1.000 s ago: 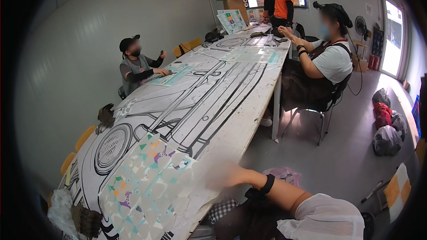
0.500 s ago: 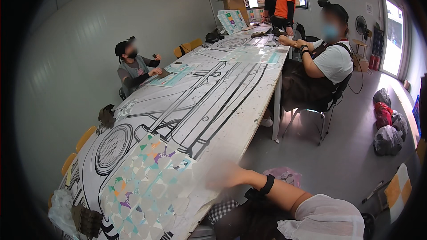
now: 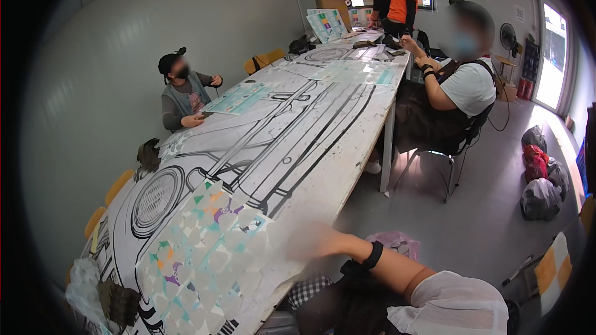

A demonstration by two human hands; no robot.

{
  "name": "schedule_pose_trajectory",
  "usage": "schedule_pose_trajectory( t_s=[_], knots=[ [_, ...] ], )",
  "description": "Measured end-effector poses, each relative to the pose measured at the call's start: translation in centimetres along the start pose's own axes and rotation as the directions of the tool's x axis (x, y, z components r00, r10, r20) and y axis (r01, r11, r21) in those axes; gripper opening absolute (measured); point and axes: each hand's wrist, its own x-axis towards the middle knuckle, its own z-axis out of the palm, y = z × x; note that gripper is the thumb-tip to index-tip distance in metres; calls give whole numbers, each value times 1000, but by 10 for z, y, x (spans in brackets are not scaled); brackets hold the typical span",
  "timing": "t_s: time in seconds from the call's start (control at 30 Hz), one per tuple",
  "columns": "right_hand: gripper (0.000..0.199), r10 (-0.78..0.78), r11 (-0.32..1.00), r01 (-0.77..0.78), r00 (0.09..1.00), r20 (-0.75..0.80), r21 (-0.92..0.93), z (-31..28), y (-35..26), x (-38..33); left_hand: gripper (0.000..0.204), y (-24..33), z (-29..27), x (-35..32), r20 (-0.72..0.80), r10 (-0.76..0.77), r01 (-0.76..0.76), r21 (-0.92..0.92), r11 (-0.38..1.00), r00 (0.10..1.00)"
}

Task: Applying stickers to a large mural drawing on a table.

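My right forearm, with a black band round it and a pale sleeve above, crosses from the lower right to the table edge. My right hand (image 3: pixel 313 242) is a blur there, so its fingers and anything in them cannot be made out. Beside it lies a teal printed sheet (image 3: pixel 220 239) strewn with many pale grey, irregular flat pieces; green, orange and purple patches show between them. My left hand is out of view. Dark cloth and a black-and-white checked cloth (image 3: pixel 308 290) lie below my forearm.
The long table (image 3: pixel 357 149) carries a black line drawing. At its near left corner are a clear plastic bag (image 3: pixel 84 285) and a brown-grey bundle (image 3: pixel 118 304). Seated co-workers are across and along my side; others stand at the far end. Bags (image 3: pixel 540 198) lie on the floor.
The co-worker across draws a hand back from their teal sheet to the table edge. The one on my side lifts a hand higher. My right arm stays nearly where it was.
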Motion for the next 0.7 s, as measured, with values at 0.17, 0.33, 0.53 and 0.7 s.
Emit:
schedule_pose_trajectory(
  t_s=[0.17, 0.33, 0.53, 0.7],
  knots=[
    [16, 19, 999, -19, 1000, -10, 30, 0, 0, -1, 37, 2, -2, 2, 10, 5, -5, -19, 1000, 1000],
    [16, -25, 997, 27, 999, -29, 68, -1, -3, 0, 36, 2, 0, 3, -16, 26, -27, -39, 999, 1000],
    [16, 30, 996, -28, 999, -27, 89, 1, -1, -4, 37, -9, 1, -5, 10, 9, -9, -18, 1000, 1000],
    [19, 62, 996, -59, 997, 47, -67, 1, 1, -4, 34, -14, -3, -6, 47, 99, -103, 83, 991, 994]
  ],
)
